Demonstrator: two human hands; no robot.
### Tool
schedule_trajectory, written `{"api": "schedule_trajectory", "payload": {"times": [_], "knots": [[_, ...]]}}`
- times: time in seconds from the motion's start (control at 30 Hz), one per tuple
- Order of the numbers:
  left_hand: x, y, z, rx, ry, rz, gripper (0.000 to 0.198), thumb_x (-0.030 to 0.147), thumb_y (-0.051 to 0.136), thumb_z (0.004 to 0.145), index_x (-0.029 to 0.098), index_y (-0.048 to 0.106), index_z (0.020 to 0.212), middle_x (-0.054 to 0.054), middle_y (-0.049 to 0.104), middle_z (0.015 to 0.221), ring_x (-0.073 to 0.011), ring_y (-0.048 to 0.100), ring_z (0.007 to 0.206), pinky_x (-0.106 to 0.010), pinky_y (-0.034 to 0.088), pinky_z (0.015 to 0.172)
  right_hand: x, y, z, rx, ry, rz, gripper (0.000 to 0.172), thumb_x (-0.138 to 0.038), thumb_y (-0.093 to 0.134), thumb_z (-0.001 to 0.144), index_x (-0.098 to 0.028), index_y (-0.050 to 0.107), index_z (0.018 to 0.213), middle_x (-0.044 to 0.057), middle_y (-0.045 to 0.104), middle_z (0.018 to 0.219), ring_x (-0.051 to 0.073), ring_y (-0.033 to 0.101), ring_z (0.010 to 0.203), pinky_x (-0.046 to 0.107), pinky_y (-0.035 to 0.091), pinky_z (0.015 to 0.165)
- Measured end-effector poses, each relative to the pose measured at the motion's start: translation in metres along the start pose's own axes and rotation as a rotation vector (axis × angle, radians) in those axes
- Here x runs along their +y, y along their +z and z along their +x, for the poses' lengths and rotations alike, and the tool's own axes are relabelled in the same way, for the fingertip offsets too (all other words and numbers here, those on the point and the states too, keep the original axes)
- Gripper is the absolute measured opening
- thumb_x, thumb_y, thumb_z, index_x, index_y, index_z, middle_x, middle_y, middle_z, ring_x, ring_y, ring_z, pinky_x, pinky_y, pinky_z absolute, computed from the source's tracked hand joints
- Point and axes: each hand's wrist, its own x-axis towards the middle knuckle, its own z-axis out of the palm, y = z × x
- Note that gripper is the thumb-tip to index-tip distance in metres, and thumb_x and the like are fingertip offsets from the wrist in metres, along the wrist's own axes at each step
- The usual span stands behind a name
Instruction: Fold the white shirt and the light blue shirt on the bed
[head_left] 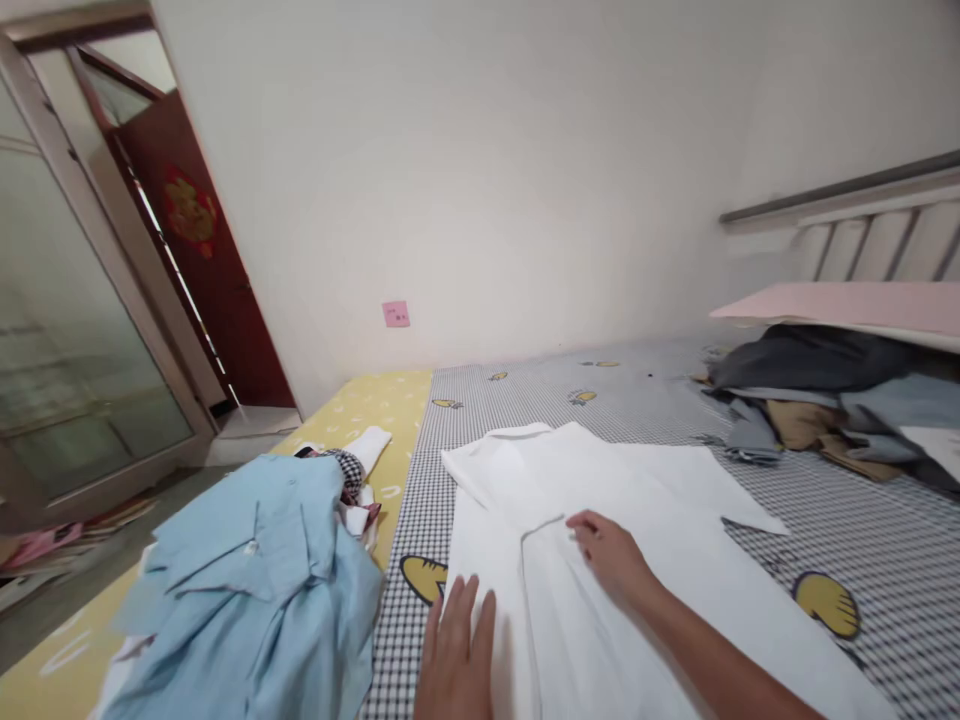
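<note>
A bed [570, 400] is shown, covered by a grey-checked sheet [885, 540] printed with yellow shapes, which meets a yellow patterned sheet [390, 410] on the left. A white shirt [660, 600] is spread flat beneath the left hand [454, 650] and the right hand [611, 555]. Left of both hands, a crumpled light-blue shirt [247, 570] is heaped, with white and checked cloth [349, 485] beside it. Beyond the right hand, a pile of dark, blue-grey and tan clothes [810, 400] is stacked, topped by a flat pink sheet [847, 305].
</note>
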Motion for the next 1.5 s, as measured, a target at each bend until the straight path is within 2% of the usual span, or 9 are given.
{"api": "schedule_trajectory", "payload": {"times": [0.17, 0.33, 0.43, 0.6, 0.77, 1.0, 1.27, 1.37, 1.5], "knots": [[0.019, 0.033, 0.107, -0.406, -0.120, -0.043, 0.072, -0.008, 0.027, 0.079, 0.002, 0.037, 0.150, -0.019, 0.025, 0.161, -0.0272, 0.023, 0.150, -0.043, 0.027, 0.124, -0.010, 0.014, 0.076, -0.075, 0.055, -0.166, 0.032, -0.030, 0.047, 0.089, -0.021, 0.063, 0.116, 0.009, 0.069, 0.115, 0.022, 0.066, 0.099, 0.032, 0.047, 0.085], [0.009, 0.080, 0.158, -0.115, -0.212, 0.016, 0.070, -0.010, 0.024, 0.084, 0.009, 0.043, 0.148, -0.016, 0.038, 0.157, -0.0249, 0.037, 0.146, -0.045, 0.036, 0.120, -0.015, 0.045, 0.134, -0.060, 0.128, -0.310, 0.061, -0.051, 0.059, 0.083, -0.017, 0.054, 0.133, 0.020, 0.057, 0.133, 0.036, 0.057, 0.118, 0.048, 0.045, 0.093], [0.004, 0.102, 0.160, 0.061, -0.196, 0.042, 0.066, -0.008, 0.024, 0.086, 0.012, 0.048, 0.145, -0.013, 0.044, 0.155, -0.0234, 0.038, 0.146, -0.046, 0.036, 0.121, -0.021, 0.059, 0.167, -0.021, 0.141, -0.355, 0.069, -0.061, 0.063, 0.077, -0.017, 0.056, 0.130, 0.022, 0.055, 0.132, 0.039, 0.055, 0.120, 0.051, 0.044, 0.094], [0.004, 0.109, 0.154, 0.060, -0.210, 0.029, 0.072, -0.011, 0.024, 0.083, 0.014, 0.048, 0.146, -0.010, 0.042, 0.157, -0.0222, 0.034, 0.148, -0.046, 0.036, 0.121, -0.041, 0.066, 0.192, -0.033, 0.047, -0.352, 0.056, -0.049, 0.074, 0.071, -0.020, 0.067, 0.118, 0.016, 0.062, 0.130, 0.036, 0.057, 0.120, 0.043, 0.045, 0.094], [0.006, 0.104, 0.155, 0.042, -0.269, 0.014, 0.083, -0.015, 0.025, 0.077, 0.020, 0.040, 0.151, -0.012, 0.034, 0.160, -0.0231, 0.030, 0.149, -0.045, 0.038, 0.120, -0.040, 0.038, 0.175, 0.094, -0.027, -0.335, 0.047, -0.046, 0.038, 0.097, -0.019, 0.065, 0.125, 0.014, 0.070, 0.117, 0.028, 0.063, 0.112, 0.035, 0.046, 0.089], [0.002, 0.115, 0.152, 0.107, -0.228, -0.066, 0.081, -0.011, 0.031, 0.079, 0.027, 0.043, 0.149, -0.011, 0.038, 0.159, -0.0228, 0.032, 0.148, -0.047, 0.038, 0.119, 0.008, 0.028, 0.152, 0.176, 0.160, -0.397, 0.046, -0.044, 0.048, 0.090, -0.019, 0.065, 0.126, 0.017, 0.070, 0.120, 0.032, 0.066, 0.109, 0.039, 0.051, 0.084], [-0.003, 0.135, 0.149, 0.208, -0.224, -0.109, 0.069, 0.002, 0.043, 0.088, 0.031, 0.042, 0.150, -0.008, 0.038, 0.159, -0.0226, 0.035, 0.147, -0.042, 0.040, 0.119, 0.001, 0.028, 0.127, 0.122, 0.193, -0.364, 0.041, -0.034, 0.040, 0.090, -0.024, 0.057, 0.125, 0.014, 0.072, 0.107, 0.031, 0.069, 0.092, 0.039, 0.051, 0.072], [-0.002, 0.131, 0.151, 0.213, -0.232, -0.108, 0.062, 0.006, 0.045, 0.089, 0.029, 0.046, 0.147, -0.010, 0.043, 0.157, -0.0245, 0.039, 0.145, -0.044, 0.042, 0.117, -0.004, 0.027, 0.125, 0.108, 0.153, -0.466, 0.056, -0.029, 0.039, 0.090, -0.024, 0.040, 0.146, 0.017, 0.064, 0.124, 0.032, 0.068, 0.096, 0.044, 0.050, 0.077], [0.003, 0.120, 0.153, 0.150, -0.222, -0.097, 0.064, 0.003, 0.044, 0.087, 0.026, 0.048, 0.147, -0.013, 0.042, 0.157, -0.0269, 0.037, 0.146, -0.047, 0.039, 0.118, -0.036, 0.026, 0.133, 0.335, -0.060, -0.648, 0.060, -0.015, 0.039, 0.088, -0.023, 0.043, 0.148, 0.019, 0.041, 0.151, 0.036, 0.053, 0.124, 0.055, 0.038, 0.099]]}}
